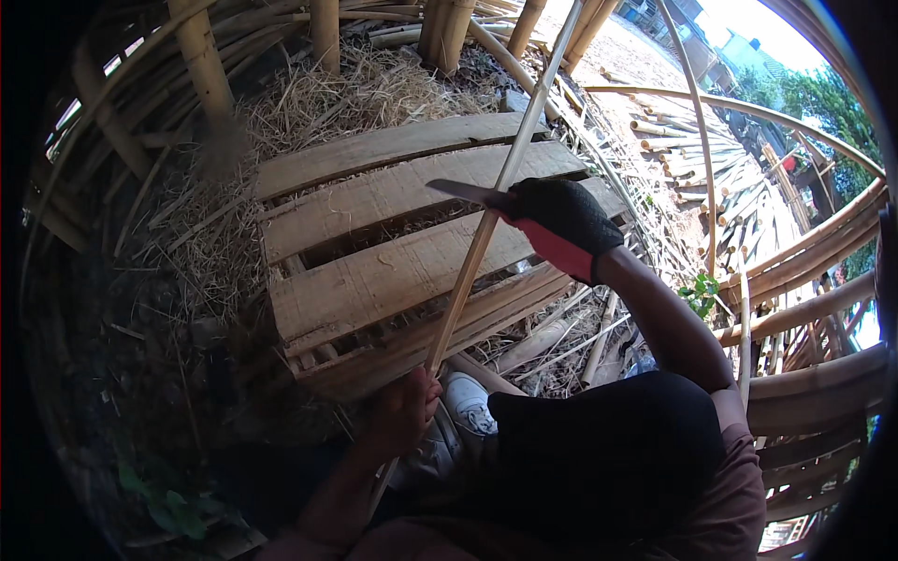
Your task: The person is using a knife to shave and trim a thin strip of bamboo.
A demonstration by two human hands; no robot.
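Note:
A long bamboo strip (460, 297) slants up and away from my lap, over a slatted wooden crate (346, 294). My left hand (404, 407), bare, is closed round the strip near its lower part, above my shoe. On my right hand (566, 220) is a black and red glove; its fingers are wrapped round the handle of a knife, mostly hidden by the glove. The knife blade (460, 192) points left and crosses the strip, next to the gloved fingers. Whether the edge bites into the bamboo I cannot tell.
Straw and shavings (374, 93) lie behind and left of the crate. Upright bamboo poles (201, 61) stand at the back. Cut bamboo pieces (687, 159) cover the ground at far right, and curved bamboo lengths (795, 318) arch along the right side. My white shoe (468, 404) is below the crate.

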